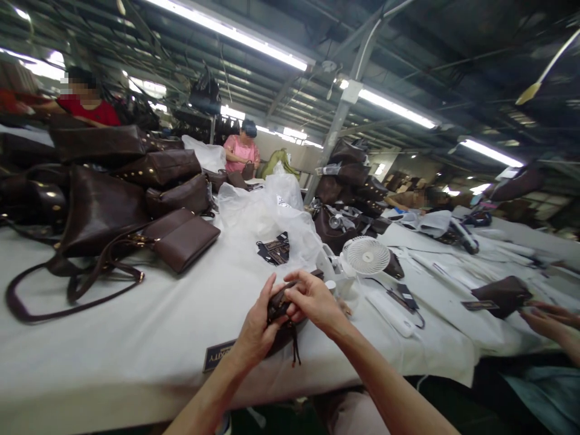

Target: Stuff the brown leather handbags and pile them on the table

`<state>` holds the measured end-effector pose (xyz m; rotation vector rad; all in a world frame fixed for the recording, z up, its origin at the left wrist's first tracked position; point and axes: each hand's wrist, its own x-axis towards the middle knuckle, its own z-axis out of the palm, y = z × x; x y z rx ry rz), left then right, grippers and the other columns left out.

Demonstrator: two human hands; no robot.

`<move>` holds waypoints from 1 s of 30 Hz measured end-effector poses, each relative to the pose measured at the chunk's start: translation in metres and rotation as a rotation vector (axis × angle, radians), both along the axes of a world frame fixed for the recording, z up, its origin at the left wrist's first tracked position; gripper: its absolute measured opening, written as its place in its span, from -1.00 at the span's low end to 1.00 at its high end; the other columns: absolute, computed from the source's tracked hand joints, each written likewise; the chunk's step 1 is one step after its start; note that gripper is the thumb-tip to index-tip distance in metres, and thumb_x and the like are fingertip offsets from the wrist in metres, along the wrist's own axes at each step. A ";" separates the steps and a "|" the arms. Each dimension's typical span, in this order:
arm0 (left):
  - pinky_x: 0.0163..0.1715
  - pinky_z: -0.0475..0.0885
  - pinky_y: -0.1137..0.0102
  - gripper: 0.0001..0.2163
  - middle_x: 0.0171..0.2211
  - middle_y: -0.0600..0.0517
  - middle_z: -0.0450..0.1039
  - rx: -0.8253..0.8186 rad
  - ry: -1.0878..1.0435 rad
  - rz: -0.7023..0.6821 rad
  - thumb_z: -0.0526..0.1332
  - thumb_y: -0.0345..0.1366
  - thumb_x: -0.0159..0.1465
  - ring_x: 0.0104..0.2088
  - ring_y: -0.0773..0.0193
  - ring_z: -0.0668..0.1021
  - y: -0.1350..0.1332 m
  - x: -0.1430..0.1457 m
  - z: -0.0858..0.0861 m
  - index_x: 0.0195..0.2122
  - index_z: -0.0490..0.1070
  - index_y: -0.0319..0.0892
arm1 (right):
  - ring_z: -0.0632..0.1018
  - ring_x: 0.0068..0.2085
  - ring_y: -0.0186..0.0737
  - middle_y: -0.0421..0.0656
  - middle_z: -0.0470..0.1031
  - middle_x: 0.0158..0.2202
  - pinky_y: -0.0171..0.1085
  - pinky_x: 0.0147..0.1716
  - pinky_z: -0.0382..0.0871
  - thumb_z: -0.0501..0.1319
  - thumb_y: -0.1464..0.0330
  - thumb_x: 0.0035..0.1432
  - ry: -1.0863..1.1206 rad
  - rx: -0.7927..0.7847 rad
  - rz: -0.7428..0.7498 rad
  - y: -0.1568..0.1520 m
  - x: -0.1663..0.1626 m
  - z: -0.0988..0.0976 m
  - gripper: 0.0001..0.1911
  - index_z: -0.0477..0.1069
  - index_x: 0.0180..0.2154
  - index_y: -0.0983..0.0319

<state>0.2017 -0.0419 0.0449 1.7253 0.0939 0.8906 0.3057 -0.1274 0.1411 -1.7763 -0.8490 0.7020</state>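
My left hand (254,329) and my right hand (312,300) are both closed around a small dark brown leather pouch (277,307) just above the white table (149,338). A thin dark cord (295,351) hangs from the pouch. A dark label card with light lettering (217,355) lies on the table under my left wrist. The fingers cover most of the pouch.
Brown leather bags (136,199) are piled at the left, one with a long strap (67,290). Clear plastic wrap (272,211) and a small white fan (366,257) sit ahead. Another person's hand (550,320) and a brown pouch (501,294) are at the right. Workers sit behind.
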 end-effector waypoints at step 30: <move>0.00 0.43 0.18 -0.61 -0.04 -0.01 0.52 0.004 0.459 -0.371 0.25 0.00 0.13 -0.02 -0.03 0.51 0.007 0.020 0.079 -0.06 0.48 -0.06 | 0.46 0.08 0.21 -0.11 0.58 -0.11 0.06 0.12 0.27 0.51 0.08 -0.40 0.478 0.300 -0.137 -0.158 0.018 -0.119 -0.14 0.46 0.03 0.13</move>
